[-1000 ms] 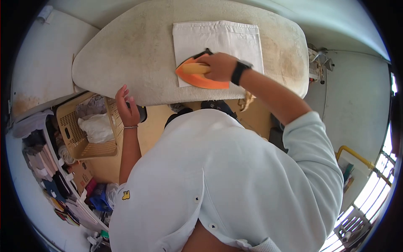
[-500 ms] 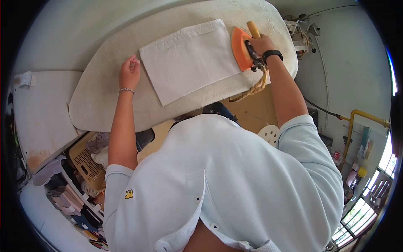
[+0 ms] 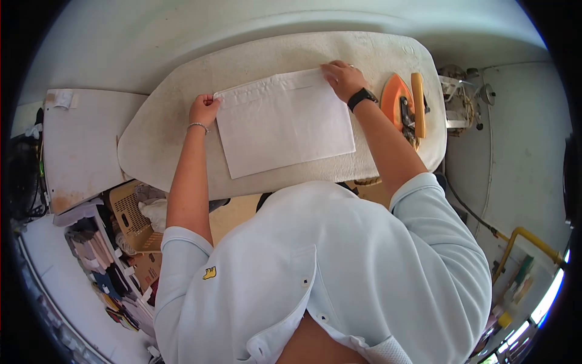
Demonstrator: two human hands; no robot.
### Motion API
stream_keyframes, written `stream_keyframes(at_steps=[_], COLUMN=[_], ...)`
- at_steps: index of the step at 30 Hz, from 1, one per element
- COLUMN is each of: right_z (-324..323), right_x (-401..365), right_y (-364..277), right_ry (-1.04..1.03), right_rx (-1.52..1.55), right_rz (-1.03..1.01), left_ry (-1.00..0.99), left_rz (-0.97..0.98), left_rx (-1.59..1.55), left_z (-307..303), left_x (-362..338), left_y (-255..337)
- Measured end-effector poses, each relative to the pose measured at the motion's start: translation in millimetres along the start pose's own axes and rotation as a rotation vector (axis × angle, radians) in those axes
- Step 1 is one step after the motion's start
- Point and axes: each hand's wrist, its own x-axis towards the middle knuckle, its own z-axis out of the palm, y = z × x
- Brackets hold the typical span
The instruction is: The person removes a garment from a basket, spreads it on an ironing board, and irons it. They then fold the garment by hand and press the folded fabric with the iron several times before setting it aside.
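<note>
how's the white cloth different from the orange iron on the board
The white cloth lies flat and spread out, the left hand and right hand on its far corners; the orange iron sits untouched to its right. The cloth covers far more surface than the iron. Both rest on the ironing board.

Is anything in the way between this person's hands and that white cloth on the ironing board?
Nothing visible. The left hand and the right hand rest on the two far corners of the white cloth. The orange iron lies on the ironing board to the right, clear of the cloth.
</note>
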Motion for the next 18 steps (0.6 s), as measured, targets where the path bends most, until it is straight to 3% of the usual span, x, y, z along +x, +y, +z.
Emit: stream_keyframes(at_steps=[8,12,14,17,18], right_z=[-9.4,0.5,0.5,3.6,-3.6], right_x=[17.8,33.5,35.8,43.8,44.3], right_y=[2.6,2.9,-5.4,14.9,16.4], right_ry=[-0.179,-0.272,-0.220,-0.284,-0.279], right_rx=[-0.080,-0.021,-0.162,-0.189,-0.191], right_rz=[0.155,0.232,0.301,0.169,0.168], left_ry=[0.070,-0.001,-0.064,-0.128,-0.132], left_rz=[0.026,-0.041,-0.082,-0.077,0.016], left_rx=[-0.129,0.130,0.207,0.137,-0.013], left_z=[6.2,0.0,-2.9,-4.8,-8.2], left_x=[-1.8,7.7,11.3,20.0,21.2], left_y=[-7.4,8.0,13.7,-2.2,-9.9])
